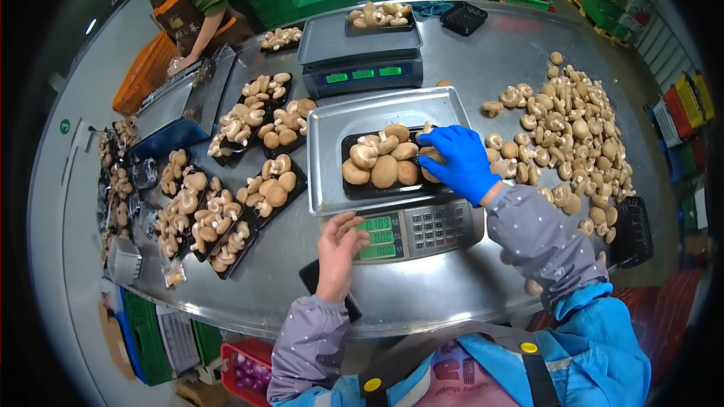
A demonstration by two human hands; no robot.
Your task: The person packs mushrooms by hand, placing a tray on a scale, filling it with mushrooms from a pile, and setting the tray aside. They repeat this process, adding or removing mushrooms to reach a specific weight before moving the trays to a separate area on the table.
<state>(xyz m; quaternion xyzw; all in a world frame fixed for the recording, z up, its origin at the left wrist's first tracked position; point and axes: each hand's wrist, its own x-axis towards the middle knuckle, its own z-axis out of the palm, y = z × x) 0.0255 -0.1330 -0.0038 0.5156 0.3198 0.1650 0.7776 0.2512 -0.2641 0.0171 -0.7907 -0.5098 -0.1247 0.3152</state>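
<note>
Evidently, the black tray [377,194] is set within the metal pan [320,158] so that its mushrooms [384,171] are borne by the scale, whose lit display [378,238] is turned towards the wearer. The loose pile [581,128] is spread on the table to the right, presumably to be within easy reach. The tray's right end is covered by the blue-gloved right hand [456,162], reached in palm down from a bent forearm, fingers brought down over mushrooms there; whether one is pinched or merely touched cannot be told. The bare left hand [337,252] is raised beside the display, fingers loosely curled, nothing visibly held.
</note>
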